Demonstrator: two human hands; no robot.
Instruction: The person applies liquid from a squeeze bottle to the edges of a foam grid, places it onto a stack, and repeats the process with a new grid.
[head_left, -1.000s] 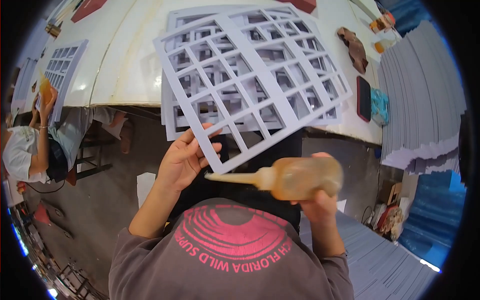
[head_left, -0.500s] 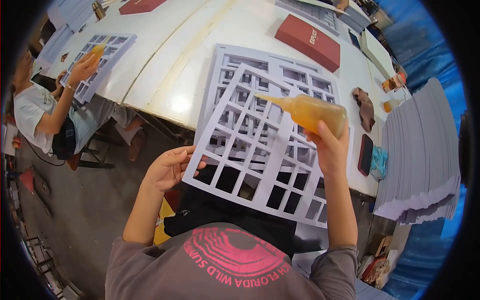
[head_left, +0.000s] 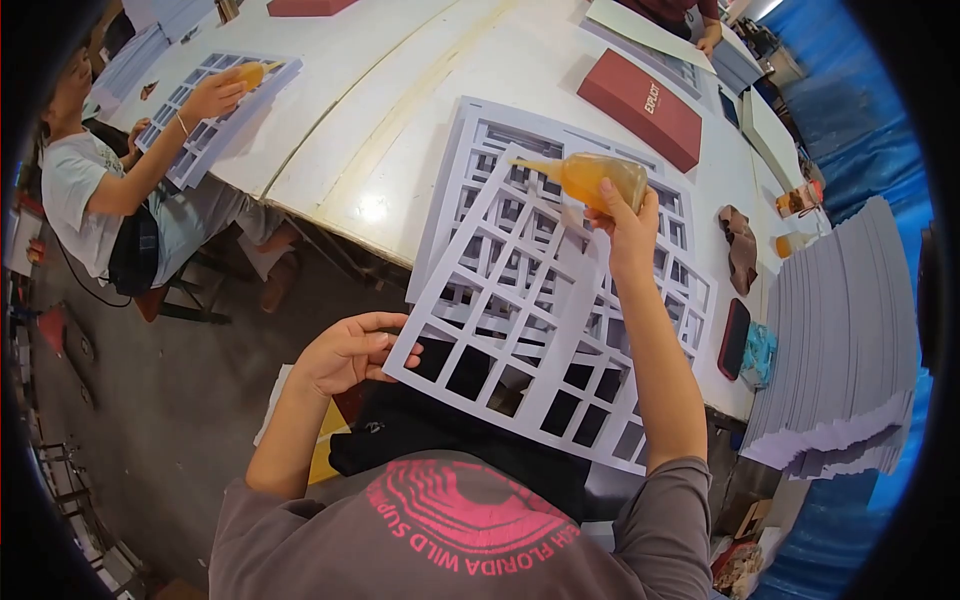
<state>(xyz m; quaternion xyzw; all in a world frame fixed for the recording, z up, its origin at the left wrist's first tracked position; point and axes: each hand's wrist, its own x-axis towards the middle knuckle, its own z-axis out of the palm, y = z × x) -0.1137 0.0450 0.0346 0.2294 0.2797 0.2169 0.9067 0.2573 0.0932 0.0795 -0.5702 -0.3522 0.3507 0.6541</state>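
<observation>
My left hand pinches the near-left edge of a white cut-out grid sheet, tilted over the table's edge. Rows of rectangular openings run across it, with a wider strip down the middle. My right hand is wrapped around a translucent squeeze bottle of amber liquid. The bottle lies nearly level, its pointed nozzle aimed left, with the tip over the sheet's far corner. Under the sheet, more white grid sheets rest on the table, partly hidden.
A red box lies beyond the sheets on the white table. To the right are a dark phone-like object, crumpled brown material and a tall paper stack. A co-worker at left holds a similar bottle over another grid.
My right hand has carried the bottle away from me and left across the sheet, bringing the nozzle nearer its far corner. My left hand keeps hold of the edge. The view has shifted slightly.
</observation>
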